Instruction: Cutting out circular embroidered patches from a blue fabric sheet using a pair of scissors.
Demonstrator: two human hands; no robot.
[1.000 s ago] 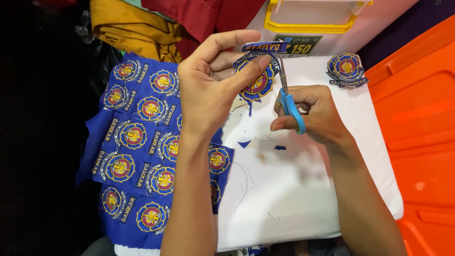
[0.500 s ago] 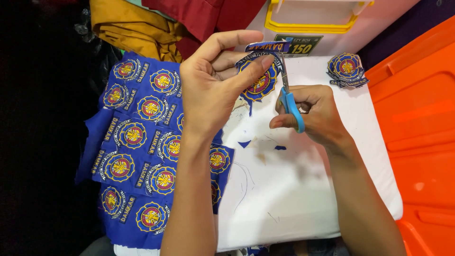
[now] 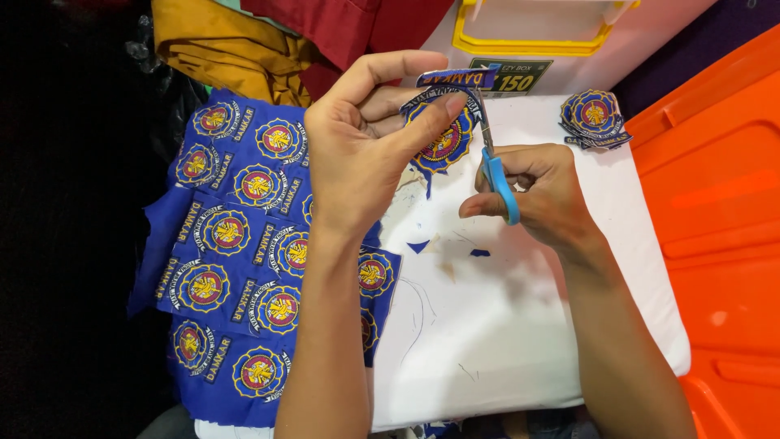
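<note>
Little has shifted since the earlier frames: the left hand [image 3: 357,150] has turned the round badge [image 3: 445,142] a touch and the scissors [image 3: 491,158] sit slightly further along its edge, while everything else lies as it did. Under both arms the white board [image 3: 520,325] carries a few blue offcuts [image 3: 418,245], and beside it the big blue sheet of uncut badges [image 3: 231,260] hangs off the left side, where a brush of the forearm could drag it down. At the far corner a small stack of finished badges [image 3: 595,118] rests near the orange bin [image 3: 715,211]. The badge is held up above the board, pinched between left thumb and fingers, fingers closed firmly on it; the right hand [image 3: 544,195] is closed through the blue scissor handles. The thumb lies just beside the blades, so a slip could nick it, or the cut could stray into the stitched border. Whether the blades are open or closed I cannot tell, as their tips are lost against the badge and the loose strip [image 3: 455,78] above it.
</note>
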